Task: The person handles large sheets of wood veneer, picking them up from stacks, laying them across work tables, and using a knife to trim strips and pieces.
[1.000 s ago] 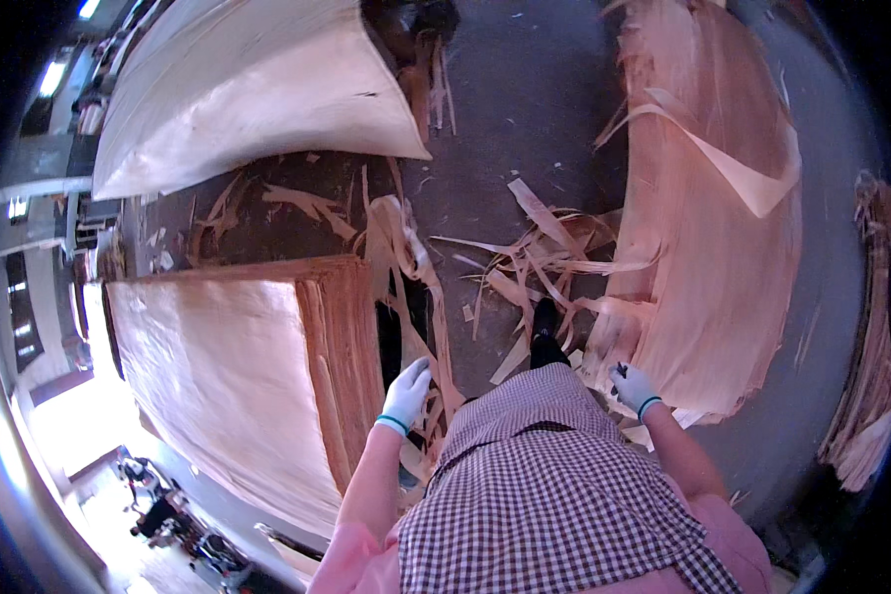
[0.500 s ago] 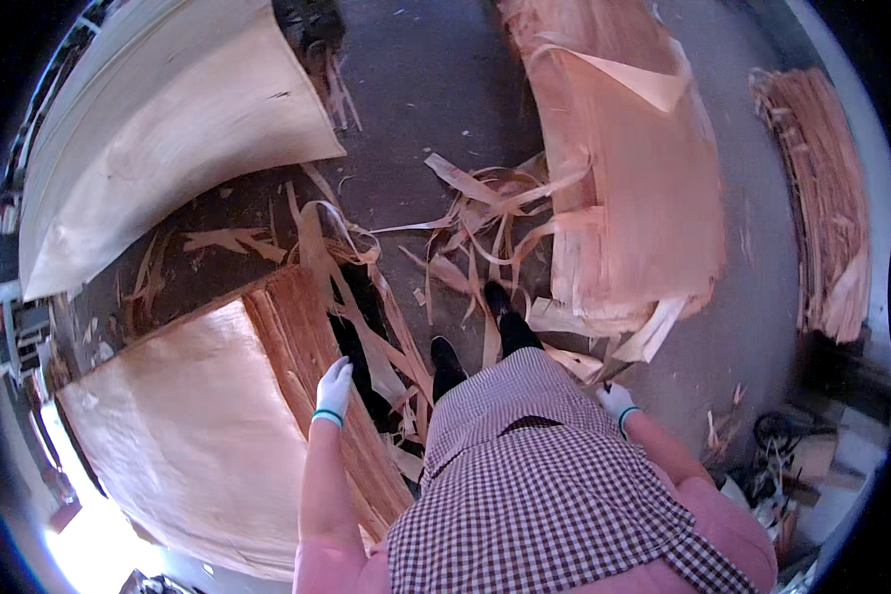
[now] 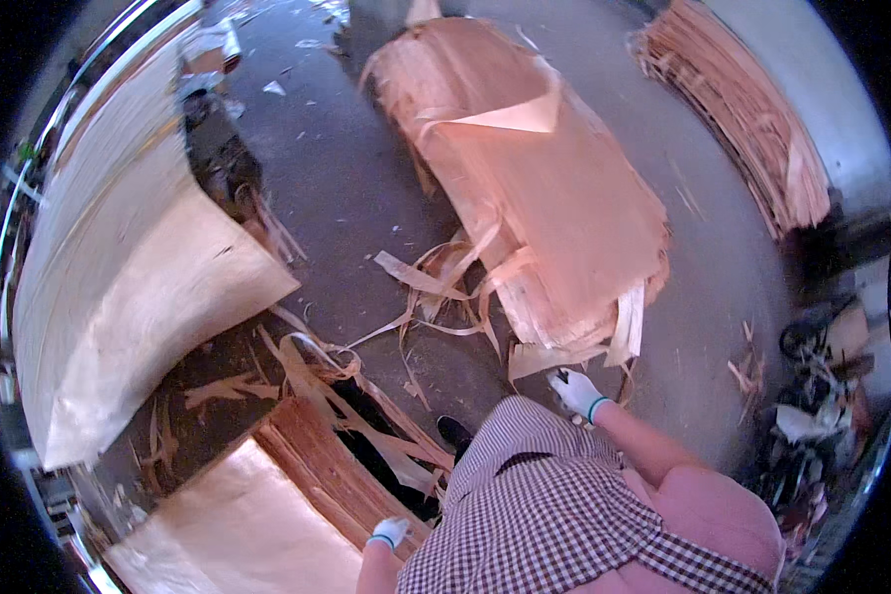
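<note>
No containers, packages or signs can be made out; thin wood veneer is seen lying loose on the concrete floor [image 3: 346,188]. A reddish veneer stack [image 3: 554,208] lies ahead on the floor, its top sheet folded back at the far end and its near edge frayed into hanging strips. The right hand [image 3: 576,391], gloved in white with a teal cuff, is held out just beside that frayed near edge, the arm reaching forward from a pink sleeve; whether a strip is gripped cannot be told, as the fingers are seen only small and partly curled. The left hand [image 3: 390,532], gloved likewise, is lowered near the edge of a second stack [image 3: 267,515] at the lower left; its grip cannot be told either. A pale curved sheet [image 3: 139,287] is seen at the left, and torn strips [image 3: 416,297] are scattered between the stacks. A further pile [image 3: 752,119] lies at the upper right.
</note>
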Demonstrator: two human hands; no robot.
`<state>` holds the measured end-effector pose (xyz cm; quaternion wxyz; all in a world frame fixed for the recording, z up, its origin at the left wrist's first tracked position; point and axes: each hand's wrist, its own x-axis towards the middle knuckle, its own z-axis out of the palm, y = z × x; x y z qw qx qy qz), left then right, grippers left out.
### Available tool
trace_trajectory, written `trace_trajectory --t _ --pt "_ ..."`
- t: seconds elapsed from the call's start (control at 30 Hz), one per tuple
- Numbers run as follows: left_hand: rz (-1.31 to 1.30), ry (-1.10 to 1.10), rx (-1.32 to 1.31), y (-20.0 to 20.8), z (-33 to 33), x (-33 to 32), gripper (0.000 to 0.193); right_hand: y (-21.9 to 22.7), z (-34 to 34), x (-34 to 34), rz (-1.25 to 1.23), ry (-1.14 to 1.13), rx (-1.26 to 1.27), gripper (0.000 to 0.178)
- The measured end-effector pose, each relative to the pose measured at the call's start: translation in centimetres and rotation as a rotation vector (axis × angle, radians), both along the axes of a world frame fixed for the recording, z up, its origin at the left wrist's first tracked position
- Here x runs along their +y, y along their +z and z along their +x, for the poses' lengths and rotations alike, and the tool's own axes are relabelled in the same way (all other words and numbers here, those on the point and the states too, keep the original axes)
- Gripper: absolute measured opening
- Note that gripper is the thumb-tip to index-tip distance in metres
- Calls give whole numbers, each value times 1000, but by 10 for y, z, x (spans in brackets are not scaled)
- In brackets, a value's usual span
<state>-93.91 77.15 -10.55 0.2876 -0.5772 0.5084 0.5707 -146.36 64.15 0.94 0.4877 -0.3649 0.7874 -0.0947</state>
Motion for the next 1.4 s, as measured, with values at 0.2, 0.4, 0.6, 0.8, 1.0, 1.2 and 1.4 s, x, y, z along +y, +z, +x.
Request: trace_trajectory --t 0.2,0.4,0.6,0.8,1.0,1.2,1.4 --pt "-374 719 295 17 -16 -165 25 -18 -30 -42 78 -379 -197 30" --pt "-435 1112 296 55 -63 -258 33 -84 -91 -170 -87 -712 -361 29" --pt "-286 827 14 31 -35 -216 32 -143 -76 -285 139 -1318 -393 23" --pt "-119 781 58 41 -36 -281 32 -260 -66 -273 -5 -1238 60 26" --pt "-197 814 157 56 -91 -426 32 -35 -53 -82 363 -220 154 49" --pt "-143 714 233 51 -106 -490 35 -28 -13 101 935 -363 231 40" --pt "-150 587 213 59 -81 -483 31 -59 -38 -112 152 -351 425 40"
